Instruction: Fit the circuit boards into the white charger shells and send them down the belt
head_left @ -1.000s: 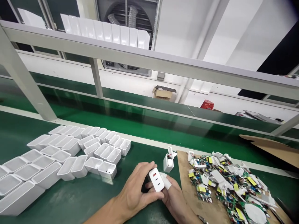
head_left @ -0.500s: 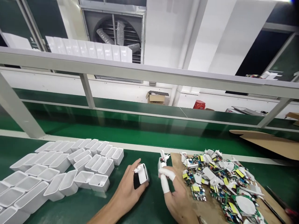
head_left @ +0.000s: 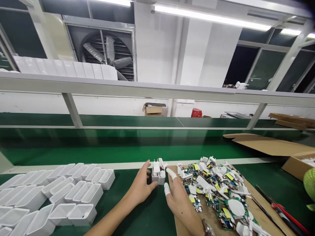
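Two white plastic charger housings, a left one [head_left: 155,177] and a right one [head_left: 161,179], stand upright side by side on the green bench, with white plug parts and wires showing at their tops. My left hand [head_left: 140,184] is at the left housing, fingers apart, its thumb by the lower front; whether it touches is hard to tell. On the other side, my right hand [head_left: 180,201] has its thumb and forefinger spread beside the right housing. White covers wrap both of those fingertips. A heap of circuit boards [head_left: 211,183] with yellow-taped parts lies right of this hand.
Rows of open white housings [head_left: 82,214] fill the bench's left side. The boards lie on a cardboard sheet [head_left: 180,226]. Red-handled pliers [head_left: 283,211] and a thin black tool [head_left: 268,214] lie at the right. A shelf rail [head_left: 147,88] crosses above the bench.
My left hand has moved its housing right, up against the other one, and loosened its fingers. My right thumb and forefinger have spread away from the right housing. The view has tilted up.
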Demonstrator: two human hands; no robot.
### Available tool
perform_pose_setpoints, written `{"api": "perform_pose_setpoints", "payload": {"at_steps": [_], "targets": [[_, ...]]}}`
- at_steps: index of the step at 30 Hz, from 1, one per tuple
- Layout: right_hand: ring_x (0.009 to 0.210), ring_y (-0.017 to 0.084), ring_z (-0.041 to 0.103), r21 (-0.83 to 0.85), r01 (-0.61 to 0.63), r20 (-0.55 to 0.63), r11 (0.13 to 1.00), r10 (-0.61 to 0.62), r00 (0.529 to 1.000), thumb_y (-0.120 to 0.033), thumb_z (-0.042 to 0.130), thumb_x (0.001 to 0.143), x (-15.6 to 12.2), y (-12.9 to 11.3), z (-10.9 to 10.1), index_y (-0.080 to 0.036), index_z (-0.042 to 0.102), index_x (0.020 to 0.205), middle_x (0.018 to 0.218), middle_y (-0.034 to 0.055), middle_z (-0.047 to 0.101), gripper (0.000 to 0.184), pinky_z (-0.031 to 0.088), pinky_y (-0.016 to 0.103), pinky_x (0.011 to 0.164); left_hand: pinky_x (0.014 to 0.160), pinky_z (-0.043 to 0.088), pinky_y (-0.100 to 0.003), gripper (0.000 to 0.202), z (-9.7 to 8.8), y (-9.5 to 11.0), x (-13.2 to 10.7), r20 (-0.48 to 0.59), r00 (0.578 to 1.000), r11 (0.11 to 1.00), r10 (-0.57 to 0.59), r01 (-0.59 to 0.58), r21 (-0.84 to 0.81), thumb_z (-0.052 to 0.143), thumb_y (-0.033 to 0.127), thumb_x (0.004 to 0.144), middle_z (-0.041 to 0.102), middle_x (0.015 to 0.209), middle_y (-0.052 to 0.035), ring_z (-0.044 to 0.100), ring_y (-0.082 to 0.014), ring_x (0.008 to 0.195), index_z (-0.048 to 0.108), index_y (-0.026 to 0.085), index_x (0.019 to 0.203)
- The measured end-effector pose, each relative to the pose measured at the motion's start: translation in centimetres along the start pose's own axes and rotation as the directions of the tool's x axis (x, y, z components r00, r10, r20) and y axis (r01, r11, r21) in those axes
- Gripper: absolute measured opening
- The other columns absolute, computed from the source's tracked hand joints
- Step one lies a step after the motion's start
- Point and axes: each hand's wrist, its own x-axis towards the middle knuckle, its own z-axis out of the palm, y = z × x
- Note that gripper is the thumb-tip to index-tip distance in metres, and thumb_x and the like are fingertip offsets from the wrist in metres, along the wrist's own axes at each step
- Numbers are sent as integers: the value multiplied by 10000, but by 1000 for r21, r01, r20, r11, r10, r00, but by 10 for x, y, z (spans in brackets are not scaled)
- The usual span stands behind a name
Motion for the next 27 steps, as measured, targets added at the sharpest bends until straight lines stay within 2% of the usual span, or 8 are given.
{"api": "perform_pose_setpoints", "payload": {"at_steps": [4, 7, 10, 12, 16, 19, 24, 27], "targets": [[1433, 358, 527, -109, 74, -9, 991, -76, 997, -238, 534, 971, 13, 0, -32, -206, 531, 1467, 1481, 164, 606, 497, 438, 632, 1193, 1042, 556, -501, 675, -52, 17, -23, -124, 988, 989, 92, -76, 127, 703, 357, 910, 592, 1454, -130, 661, -307, 1188, 456, 262, 1530], [1331, 383, 585, -166, 83, 14, 983, -81, 997, -328, 569, 983, 22, 7, -59, -194, 607, 1371, 1357, 176, 668, 413, 479, 649, 1133, 1099, 512, -507, 403, -116, 18, -52, -219, 934, 902, 283, -181, 392, 663, 440, 968, 642, 1388, -89, 591, -328, 1294, 639, 287, 1340], [1287, 357, 624, -255, 93, 151, 962, -56, 987, -367, 576, 976, 25, 16, -86, -211, 635, 1339, 1343, 156, 684, 400, 545, 567, 1079, 970, 548, -472, 292, -167, -7, -90, -181, 923, 762, 341, -158, 628, 674, 550, 947, 699, 1136, -86, 616, -345, 1138, 760, 276, 996], [1307, 342, 623, -356, 172, 331, 918, -48, 942, -288, 574, 937, 23, 21, -100, -212, 648, 1344, 1370, 150, 682, 421, 556, 514, 1077, 899, 545, -483, 346, -182, -31, -113, -128, 938, 673, 323, -132, 727, 668, 600, 927, 695, 1088, -107, 605, -376, 1096, 778, 272, 905], [1377, 390, 571, -512, 373, 588, 774, -1, 809, -68, 619, 685, 18, 26, -105, -174, 680, 1360, 1412, 167, 679, 687, 518, 534, 1112, 855, 515, -511, 338, -173, -59, -131, -100, 943, 611, 317, -122, 782, 534, 424, 1003, 672, 1098, -142, 585, -397, 1096, 783, 247, 860], [1386, 445, 544, -546, 417, 624, 726, 20, 781, -54, 657, 614, 21, 26, -94, -173, 693, 1354, 1412, 172, 685, 750, 502, 592, 1095, 854, 494, -494, 289, -152, -50, -121, -62, 942, 617, 329, -165, 769, 541, 258, 970, 658, 1114, -125, 578, -380, 1112, 745, 238, 766], [1224, 410, 627, -535, 471, 639, 701, -29, 769, -83, 618, 785, 35, 14, -104, -178, 758, 1083, 1216, 164, 747, 343, 536, 572, 1013, 887, 493, -479, 189, -127, -29, -104, -9, 949, 718, 315, -232, 656, 626, 157, 896, 666, 1082, -113, 576, -362, 1111, 724, 230, 752], [1193, 326, 631, -465, 471, 578, 750, -145, 803, -166, 525, 976, 35, -7, -113, -204, 680, 1225, 1226, 141, 712, 296, 546, 513, 1025, 911, 493, -449, 209, -116, -21, -103, 58, 933, 796, 356, -335, 504, 644, 130, 905, 675, 1123, -87, 599, -338, 1128, 707, 237, 737]]}}
